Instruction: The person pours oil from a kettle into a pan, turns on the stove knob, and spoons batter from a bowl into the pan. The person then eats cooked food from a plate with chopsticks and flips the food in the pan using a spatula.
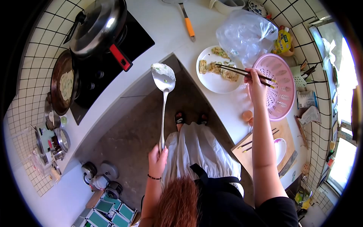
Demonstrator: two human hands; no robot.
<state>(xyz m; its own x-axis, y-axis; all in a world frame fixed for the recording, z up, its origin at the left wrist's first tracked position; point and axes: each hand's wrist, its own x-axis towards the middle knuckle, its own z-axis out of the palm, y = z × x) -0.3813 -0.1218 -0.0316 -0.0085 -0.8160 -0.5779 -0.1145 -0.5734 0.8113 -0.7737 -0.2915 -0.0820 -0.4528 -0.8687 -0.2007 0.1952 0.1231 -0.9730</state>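
My left hand [157, 162] is closed around the handle of a metal ladle [163, 77], held up over the floor with pale batter smeared in its bowl. In my right hand [256, 82] is a pair of dark chopsticks [236, 69]. Their tips reach to the pieces of cooked pancake [229, 75] on a white plate [207, 84]; whether they grip a piece I cannot tell. Just right of that hand stands a pink plastic basket [285, 96]. Across the counter at left, a pale pancake with green bits [67, 85] lies in a dark frying pan [56, 99].
A lidded pan [99, 34] with a red handle [120, 56] sits on the black cooktop [138, 38]. An orange-handled spatula [188, 24] lies on the counter behind. Beside the plate are a clear plastic bag [245, 36], eggshells [247, 115] and a cutting board [261, 147].
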